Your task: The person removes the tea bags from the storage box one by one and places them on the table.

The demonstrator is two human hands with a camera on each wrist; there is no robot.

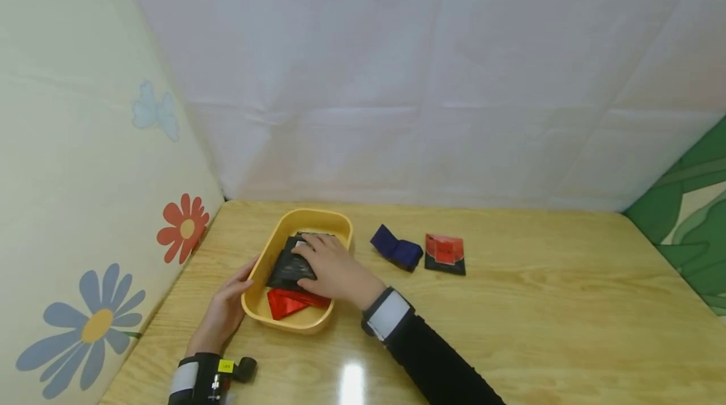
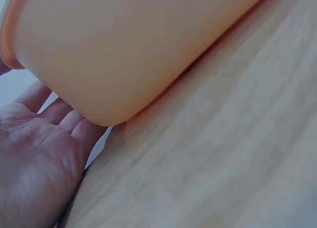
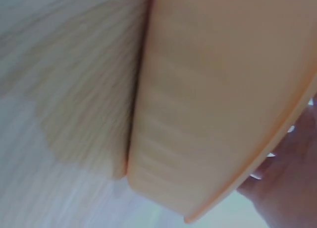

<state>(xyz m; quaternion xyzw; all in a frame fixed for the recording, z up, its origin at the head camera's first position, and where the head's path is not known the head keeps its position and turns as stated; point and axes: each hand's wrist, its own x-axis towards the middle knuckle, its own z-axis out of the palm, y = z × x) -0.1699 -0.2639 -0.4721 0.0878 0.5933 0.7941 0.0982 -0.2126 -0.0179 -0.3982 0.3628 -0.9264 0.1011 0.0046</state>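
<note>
A yellow plastic basket [image 1: 286,324] stands on the table at left of centre in the head view. My left hand [image 1: 225,307] holds its left side, thumb at the rim and fingers along the outer wall; the left wrist view shows that wall [image 2: 124,44] close up. Inside lie black packets [image 1: 286,269] and, nearer me, shiny red packets [image 1: 286,304]. My right hand [image 1: 337,271] reaches over the right rim, thumb and fingers spread on the black packets, their surface showing between. In the right wrist view the basket wall [image 3: 213,89] hides most of this hand.
Right of the basket lie a folded dark blue packet [image 1: 397,249] and a red and black packet [image 1: 445,254] on the wooden table [image 1: 539,317]. A white cloth [image 1: 397,77] hangs behind, and a flower-patterned panel [image 1: 85,203] stands at the left.
</note>
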